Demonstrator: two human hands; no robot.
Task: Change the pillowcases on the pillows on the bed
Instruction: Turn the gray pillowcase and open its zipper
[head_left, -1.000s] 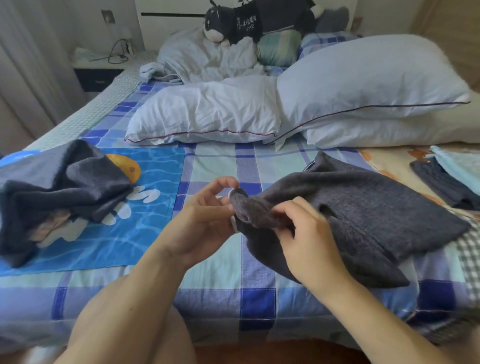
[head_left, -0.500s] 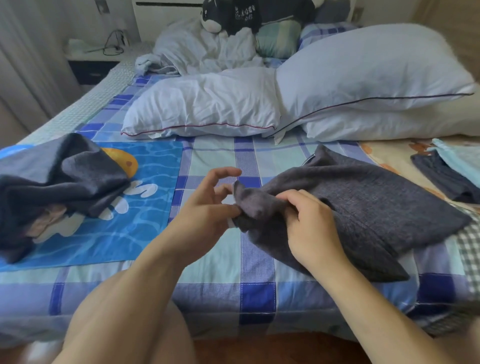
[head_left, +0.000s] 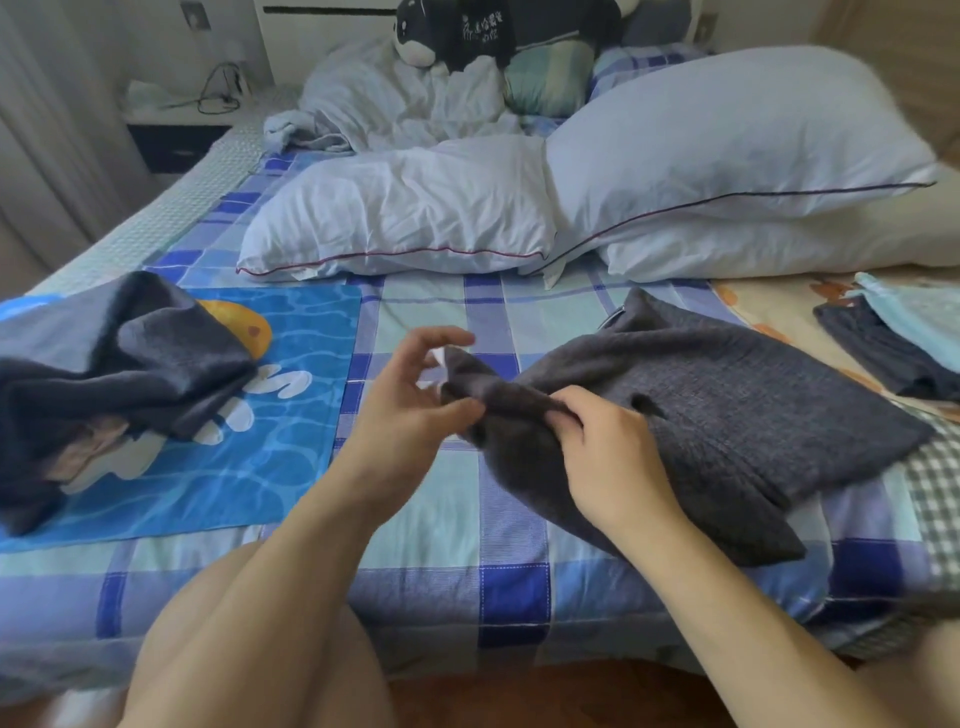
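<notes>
A dark grey pillowcase (head_left: 727, 405) lies on the blue checked bedsheet (head_left: 431, 519) in front of me. My right hand (head_left: 608, 457) grips its bunched left corner, fingers curled into the cloth. My left hand (head_left: 410, 410) pinches the tip of that same corner with thumb and a finger, the other fingers raised and spread. A second dark grey pillowcase (head_left: 119, 379) lies crumpled at the left on a blue cartoon cloth (head_left: 249, 467). Three bare white pillows lie behind: one in the middle (head_left: 405, 218), one stacked at right (head_left: 727, 140) on another (head_left: 779, 244).
Folded dark and light blue cloths (head_left: 898, 343) sit at the right edge. A rumpled white quilt (head_left: 395, 104) and a black-and-white plush toy (head_left: 467, 31) lie at the headboard. A nightstand (head_left: 171, 119) with cables stands at the far left.
The corner of the pillowcase stays in both hands. My left fingers have spread and lifted higher while its thumb keeps the pinch. The view has shifted slightly.
</notes>
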